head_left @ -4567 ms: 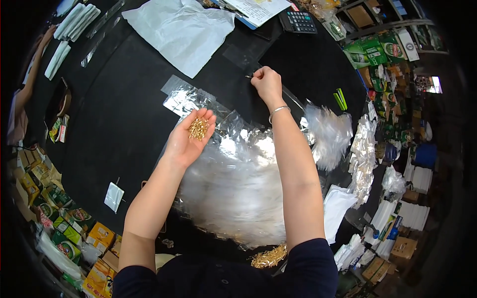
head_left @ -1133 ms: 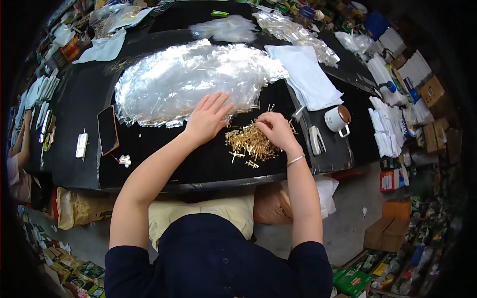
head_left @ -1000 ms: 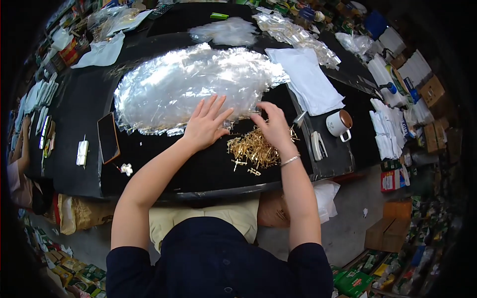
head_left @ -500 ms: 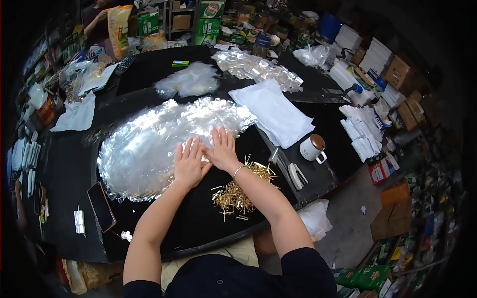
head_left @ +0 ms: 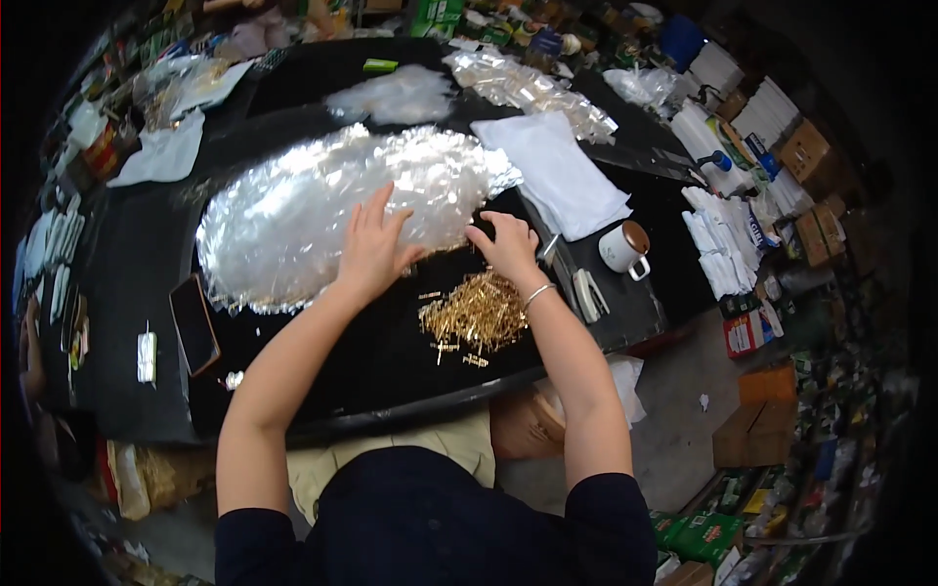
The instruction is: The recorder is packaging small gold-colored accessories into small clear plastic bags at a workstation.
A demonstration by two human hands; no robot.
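My left hand [head_left: 374,246] lies flat with fingers spread on the near edge of a large heap of clear plastic bags [head_left: 322,205] on the black table [head_left: 322,361]. My right hand [head_left: 506,244] is at the heap's right edge, its fingers curled at a bag's edge; a thin bracelet sits on its wrist. Just below that wrist lies a loose pile of small gold metal pieces [head_left: 474,314], with a few strays toward the table's front.
A white mug [head_left: 625,247] and a small stapler-like tool [head_left: 589,293] stand right of the pile. A stack of white sheets [head_left: 562,176], more clear bags [head_left: 532,86], a dark phone [head_left: 193,322] at left, boxes and packets around the table.
Both hands have moved up from the gold pile to the heap of clear bags. The view has shifted, so the table sits more to the left and farther up.
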